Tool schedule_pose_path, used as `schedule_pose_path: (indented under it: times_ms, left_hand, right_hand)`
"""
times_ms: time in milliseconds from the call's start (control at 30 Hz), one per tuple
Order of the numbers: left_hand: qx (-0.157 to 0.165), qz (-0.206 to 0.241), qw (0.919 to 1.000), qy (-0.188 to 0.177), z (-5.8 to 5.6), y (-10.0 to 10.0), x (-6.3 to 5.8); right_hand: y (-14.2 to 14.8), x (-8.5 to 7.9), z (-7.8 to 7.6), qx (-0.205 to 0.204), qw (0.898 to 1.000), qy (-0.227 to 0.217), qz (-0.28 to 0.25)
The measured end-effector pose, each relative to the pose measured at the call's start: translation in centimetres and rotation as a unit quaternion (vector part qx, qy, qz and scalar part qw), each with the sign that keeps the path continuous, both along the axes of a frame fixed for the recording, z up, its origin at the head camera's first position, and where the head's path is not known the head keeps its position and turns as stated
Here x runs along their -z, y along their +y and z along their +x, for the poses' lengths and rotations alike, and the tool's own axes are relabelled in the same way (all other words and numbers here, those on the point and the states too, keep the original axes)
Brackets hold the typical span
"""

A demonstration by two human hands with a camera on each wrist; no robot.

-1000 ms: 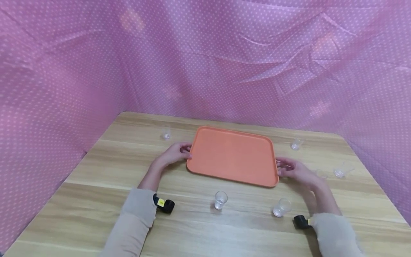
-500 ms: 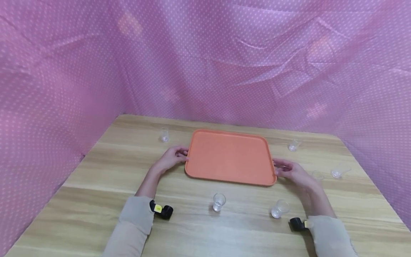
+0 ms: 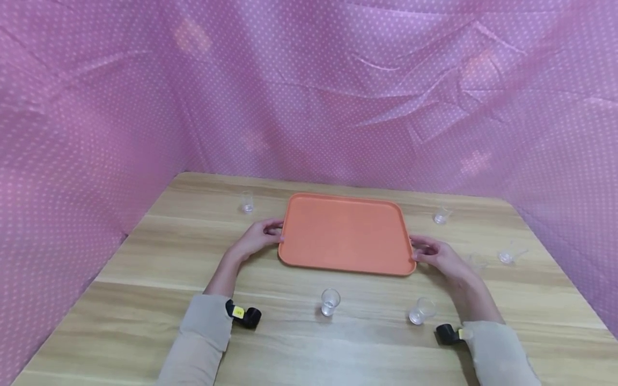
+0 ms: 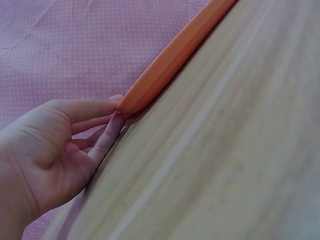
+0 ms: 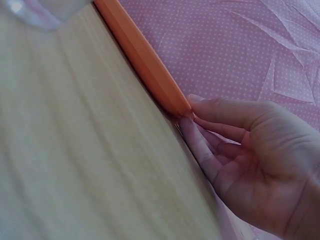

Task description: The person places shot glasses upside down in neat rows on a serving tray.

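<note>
The left hand (image 3: 256, 238) and right hand (image 3: 445, 260) pinched opposite short edges of the tray (image 3: 345, 234), on or barely above the table (image 3: 145, 257); it looked light, stiff and best held there.

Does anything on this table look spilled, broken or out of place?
Nothing clearly stands out: I see no spill or break. The orange tray is gripped at both ends by the left hand and right hand. The far-right clear cup appears to lean, though that may be lens distortion.
</note>
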State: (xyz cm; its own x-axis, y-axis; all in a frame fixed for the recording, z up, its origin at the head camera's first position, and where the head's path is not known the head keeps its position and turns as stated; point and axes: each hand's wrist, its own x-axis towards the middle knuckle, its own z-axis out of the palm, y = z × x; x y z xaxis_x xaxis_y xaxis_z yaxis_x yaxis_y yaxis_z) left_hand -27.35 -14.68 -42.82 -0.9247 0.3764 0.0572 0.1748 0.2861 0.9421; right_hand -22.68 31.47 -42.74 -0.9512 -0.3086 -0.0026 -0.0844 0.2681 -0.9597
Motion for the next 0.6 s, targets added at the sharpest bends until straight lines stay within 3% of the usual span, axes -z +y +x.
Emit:
schedule_pose_path:
  times_ms: [600]
  left_hand:
    - [-0.019, 0.004, 0.9998, 0.002, 0.02, -0.32, -0.18]
  right_hand:
    - [-0.3, 0.21, -0.27, -0.01, 0.999, 0.03, -0.002]
